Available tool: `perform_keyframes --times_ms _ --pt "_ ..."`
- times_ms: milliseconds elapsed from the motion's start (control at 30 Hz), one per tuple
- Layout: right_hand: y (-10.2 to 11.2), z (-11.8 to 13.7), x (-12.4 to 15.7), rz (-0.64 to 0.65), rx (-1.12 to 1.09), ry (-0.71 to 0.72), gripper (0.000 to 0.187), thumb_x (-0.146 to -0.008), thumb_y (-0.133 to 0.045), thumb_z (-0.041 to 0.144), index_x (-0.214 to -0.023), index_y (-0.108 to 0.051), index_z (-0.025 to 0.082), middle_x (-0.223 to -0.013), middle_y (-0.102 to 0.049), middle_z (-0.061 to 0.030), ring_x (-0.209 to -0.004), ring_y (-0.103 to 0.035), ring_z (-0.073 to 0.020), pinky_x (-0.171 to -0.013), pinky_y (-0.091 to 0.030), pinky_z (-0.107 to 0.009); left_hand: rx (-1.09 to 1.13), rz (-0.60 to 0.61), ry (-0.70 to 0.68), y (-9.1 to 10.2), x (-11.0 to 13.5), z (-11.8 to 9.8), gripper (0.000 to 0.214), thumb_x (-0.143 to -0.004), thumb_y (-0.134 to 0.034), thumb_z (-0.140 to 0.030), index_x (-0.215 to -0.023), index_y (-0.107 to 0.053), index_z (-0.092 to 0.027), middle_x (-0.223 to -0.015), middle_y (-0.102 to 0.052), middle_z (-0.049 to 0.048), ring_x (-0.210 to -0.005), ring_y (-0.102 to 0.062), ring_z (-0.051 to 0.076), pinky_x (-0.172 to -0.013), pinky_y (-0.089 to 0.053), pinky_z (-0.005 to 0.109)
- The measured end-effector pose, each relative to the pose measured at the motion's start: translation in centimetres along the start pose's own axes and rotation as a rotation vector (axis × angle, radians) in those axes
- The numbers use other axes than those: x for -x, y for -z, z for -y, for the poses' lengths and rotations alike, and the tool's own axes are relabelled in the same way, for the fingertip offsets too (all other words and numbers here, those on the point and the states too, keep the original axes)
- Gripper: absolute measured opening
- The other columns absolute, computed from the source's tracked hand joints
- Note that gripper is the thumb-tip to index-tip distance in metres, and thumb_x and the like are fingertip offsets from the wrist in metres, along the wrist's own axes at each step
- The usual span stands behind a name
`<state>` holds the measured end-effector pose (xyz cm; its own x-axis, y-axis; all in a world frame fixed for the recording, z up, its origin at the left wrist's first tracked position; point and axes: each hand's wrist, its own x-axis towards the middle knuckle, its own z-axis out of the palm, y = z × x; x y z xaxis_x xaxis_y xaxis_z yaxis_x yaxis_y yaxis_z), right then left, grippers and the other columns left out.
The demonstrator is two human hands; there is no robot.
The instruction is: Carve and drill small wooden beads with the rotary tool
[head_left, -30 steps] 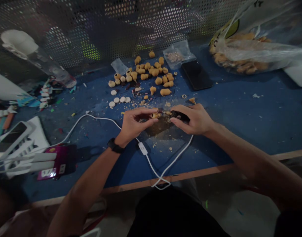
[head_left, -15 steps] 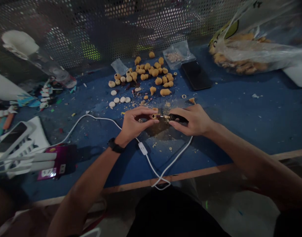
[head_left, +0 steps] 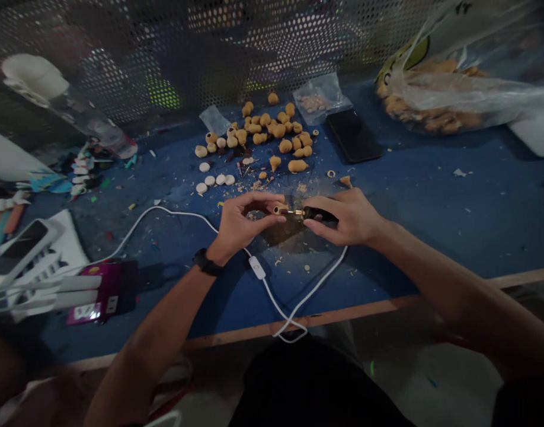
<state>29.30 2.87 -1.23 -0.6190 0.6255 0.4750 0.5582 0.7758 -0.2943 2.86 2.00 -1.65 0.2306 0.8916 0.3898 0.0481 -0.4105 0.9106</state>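
Between thumb and fingers, my left hand (head_left: 248, 218) pinches a small tan gourd (head_left: 279, 210) with a hole cut in it. My right hand (head_left: 349, 216) is wrapped round a black handheld rotary tool (head_left: 320, 214), whose thin metal bit points left and meets the gourd at its opening. Whether the bit is inside the hole or only against its edge, I cannot tell. A white cable (head_left: 328, 274) with an inline switch (head_left: 256, 267) runs from beneath my right hand across the table. Shavings lie around both hands.
Several small gourds (head_left: 278, 130) are heaped beyond my hands, with white discs (head_left: 220, 179) beside them. A black phone (head_left: 354, 136) and a plastic bag of tan pieces (head_left: 436, 107) lie to the right. At left are a purple box (head_left: 94, 293) with plugs and a bottle (head_left: 96, 124).
The gourd in my left hand has turned slightly, and the bit's metal shank shows a little differently. Both hands stay in nearly the same place.
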Motion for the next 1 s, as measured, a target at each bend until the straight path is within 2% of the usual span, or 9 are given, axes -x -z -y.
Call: perform_keyframes --times_ms 267,600,1000 --pt "-0.11 0.01 0.09 -0.001 0.036 0.008 0.034 -0.1 -0.054 0.048 -0.105 -0.074 0.021 -0.065 -0.071 -0.0016 -0.055 -0.061 -0.0188 -0.056 -0.033 -0.03 -0.015 -0.005 0.029 -0.06 -0.14 0.01 0.031 -0.072 -0.094 -0.041 -0.093 -0.084 -0.021 -0.094 -0.083 0.0074 -0.079 -0.077 0.017 -0.077 -0.068 0.031" --pt "-0.09 0.01 0.09 -0.028 0.035 0.002 0.033 -0.102 -0.053 0.046 -0.107 -0.073 0.021 -0.068 -0.073 -0.0018 -0.057 -0.063 -0.018 -0.057 -0.035 -0.029 0.014 -0.014 0.018 -0.14 -0.22 -0.05 0.03 -0.068 -0.097 -0.036 -0.091 -0.085 -0.022 -0.089 -0.082 0.0055 -0.074 -0.075 0.015 -0.075 -0.067 0.03" --pt "-0.03 0.07 -0.02 -0.029 0.033 0.042 0.032 -0.101 -0.055 0.046 -0.105 -0.074 0.02 -0.062 -0.068 -0.0005 -0.051 -0.057 -0.0169 -0.054 -0.034 -0.029 0.01 -0.01 0.035 -0.06 -0.16 -0.02 0.03 -0.069 -0.097 -0.039 -0.091 -0.085 -0.022 -0.087 -0.081 0.0056 -0.075 -0.076 0.016 -0.076 -0.067 0.032"
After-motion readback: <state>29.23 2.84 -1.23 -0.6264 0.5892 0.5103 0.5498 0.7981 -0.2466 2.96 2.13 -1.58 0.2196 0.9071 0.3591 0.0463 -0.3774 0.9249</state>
